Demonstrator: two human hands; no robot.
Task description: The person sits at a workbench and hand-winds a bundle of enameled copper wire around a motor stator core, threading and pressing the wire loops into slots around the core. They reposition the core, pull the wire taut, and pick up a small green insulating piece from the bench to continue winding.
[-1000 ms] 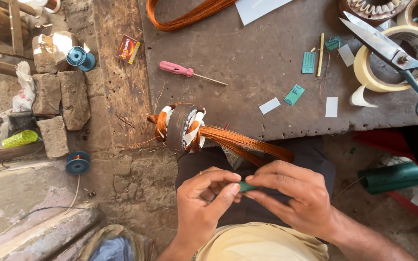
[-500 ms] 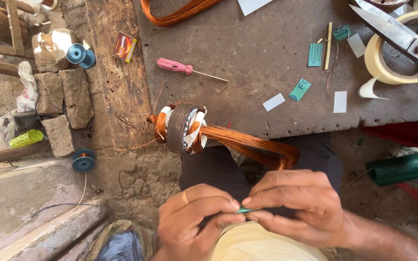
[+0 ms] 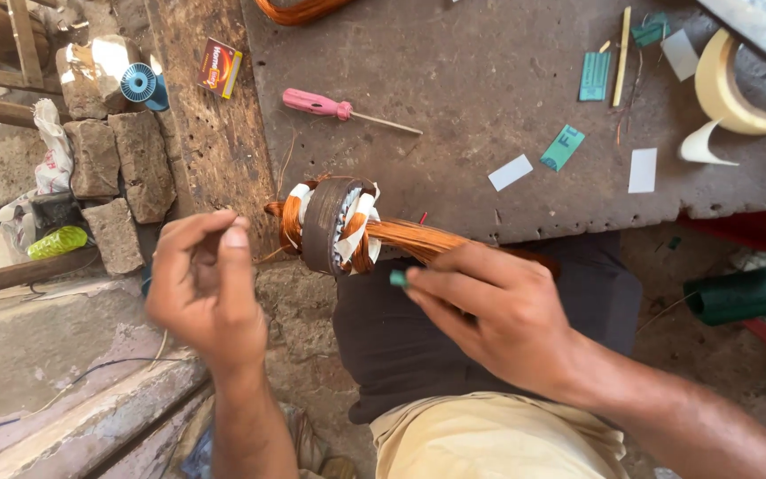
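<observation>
Green slip: we hold a small folded green piece (image 3: 398,278) pinched at the fingertips of our right hand (image 3: 498,315), just beside the stator and off the near edge of the worktop.
Right hand: fingers drawn together on the green slip, the palm over the dark cloth on our lap.
Left hand: our left hand (image 3: 206,288) hangs apart to the left, blurred, fingers loosely curled, holding nothing we can make out.
Motor stator: a grey ring core (image 3: 330,223) wound with copper wire and white insulation strips, at the near edge of the worktop (image 3: 454,98), a copper bundle (image 3: 418,238) trailing right from it.
Screwdriver: pink-handled (image 3: 316,104), lying mid-worktop behind the stator.
Paper slips: one green (image 3: 562,147) and two white pieces (image 3: 510,172) right of centre; another green piece (image 3: 594,76) beside a thin yellow stick (image 3: 622,55).
Tape roll: cream masking tape (image 3: 733,93) at the right edge.
Blue spool: on the stones (image 3: 139,82) beyond the left edge, near a small red-and-yellow box (image 3: 221,67).
</observation>
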